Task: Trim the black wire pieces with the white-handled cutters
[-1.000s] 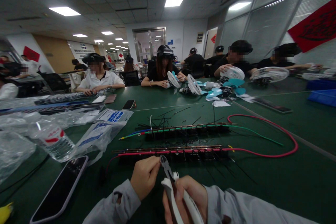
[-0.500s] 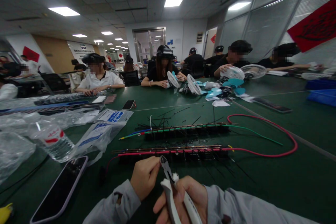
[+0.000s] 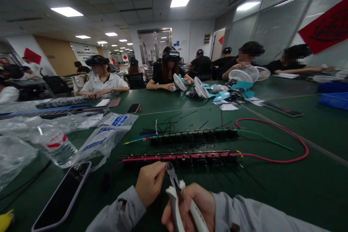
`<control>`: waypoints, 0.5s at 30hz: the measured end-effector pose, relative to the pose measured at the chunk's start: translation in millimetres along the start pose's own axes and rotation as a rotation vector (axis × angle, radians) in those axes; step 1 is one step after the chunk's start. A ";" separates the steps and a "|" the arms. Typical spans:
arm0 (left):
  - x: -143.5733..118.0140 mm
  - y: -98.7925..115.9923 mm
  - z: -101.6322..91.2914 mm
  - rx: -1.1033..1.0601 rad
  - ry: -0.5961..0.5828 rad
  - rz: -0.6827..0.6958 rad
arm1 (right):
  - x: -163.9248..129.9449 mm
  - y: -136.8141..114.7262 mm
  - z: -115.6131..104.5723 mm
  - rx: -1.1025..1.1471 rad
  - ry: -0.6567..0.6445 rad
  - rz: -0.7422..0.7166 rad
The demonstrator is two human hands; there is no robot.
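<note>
My right hand (image 3: 201, 200) is wrapped round the white handles of a pair of diagonal cutters (image 3: 172, 177). The cutter tip points up and away, right beside the fingertips of my left hand (image 3: 150, 184). That hand is closed in a pinch at the near edge of a long black strip with a red cable (image 3: 152, 159) along it; whatever it pinches is hidden. Behind lies a second black strip with a green wire (image 3: 190, 132). Thin black cable tie tails (image 3: 248, 175) stick out from both strips.
To the left are a phone (image 3: 63, 195), a water bottle (image 3: 56, 145) and clear plastic bags (image 3: 106, 134). The red cable loops round on the right. Across the green table, several people sit with fan parts (image 3: 201, 87); a blue bin (image 3: 334, 100) stands far right.
The fingers of my right hand have drawn in slightly round the cutter handles. My left hand stays in place. At the back right, a person has shifted a white fan cover.
</note>
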State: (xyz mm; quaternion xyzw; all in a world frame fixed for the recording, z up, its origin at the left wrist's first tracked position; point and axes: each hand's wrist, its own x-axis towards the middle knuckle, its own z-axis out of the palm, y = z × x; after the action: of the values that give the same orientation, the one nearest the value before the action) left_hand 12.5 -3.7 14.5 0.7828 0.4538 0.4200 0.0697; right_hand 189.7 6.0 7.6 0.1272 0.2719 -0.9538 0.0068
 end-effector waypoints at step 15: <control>-0.5 -0.1 0.0 -0.009 0.029 0.003 | 3.3 4.1 -9.0 -0.040 0.004 -0.025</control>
State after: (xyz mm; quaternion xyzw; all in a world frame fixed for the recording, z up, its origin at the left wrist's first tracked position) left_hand 12.4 -4.0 14.2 0.7770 0.4518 0.4334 0.0659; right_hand 189.0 7.4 -2.7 0.1255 0.2926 -0.9479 -0.0032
